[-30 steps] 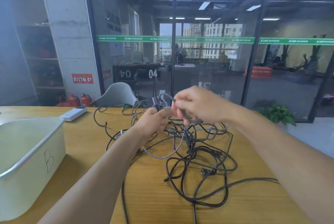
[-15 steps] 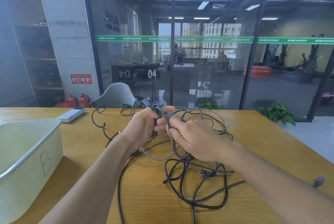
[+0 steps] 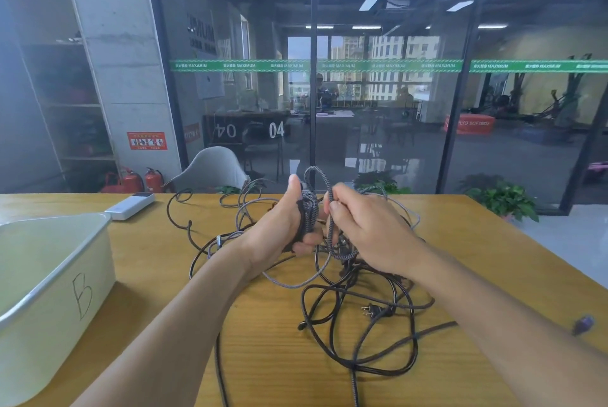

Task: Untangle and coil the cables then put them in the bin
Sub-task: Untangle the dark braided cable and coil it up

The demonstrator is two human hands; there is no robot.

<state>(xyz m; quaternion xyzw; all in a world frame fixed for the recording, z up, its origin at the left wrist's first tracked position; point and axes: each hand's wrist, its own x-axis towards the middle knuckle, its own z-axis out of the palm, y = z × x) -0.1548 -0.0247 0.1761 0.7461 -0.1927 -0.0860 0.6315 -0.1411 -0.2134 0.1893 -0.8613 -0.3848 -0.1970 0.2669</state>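
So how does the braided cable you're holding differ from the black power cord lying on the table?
The braided cable is grey and woven; the black power cord is smooth and dark. The braided cable is lifted, wound in loops in the left hand and pinched by the right hand; the power cord lies loose on the table, its pronged plug free. Both run into the same tangle.
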